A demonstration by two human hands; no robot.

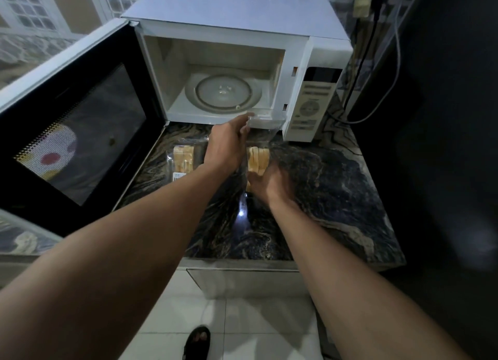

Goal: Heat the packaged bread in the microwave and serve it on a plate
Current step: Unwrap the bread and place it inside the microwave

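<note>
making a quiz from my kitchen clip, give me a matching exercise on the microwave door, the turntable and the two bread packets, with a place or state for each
Things:
1. microwave door
2. turntable
3. bread packet nearer the door
4. other bread packet

States:
a. held by the left hand and right hand
b. swung open
c. lying on the counter
d. nothing on it

Pairs: 1-b, 2-d, 3-c, 4-a

microwave panel [310, 103] print – blurred, bread packet label [179, 175] – too small to read
</note>
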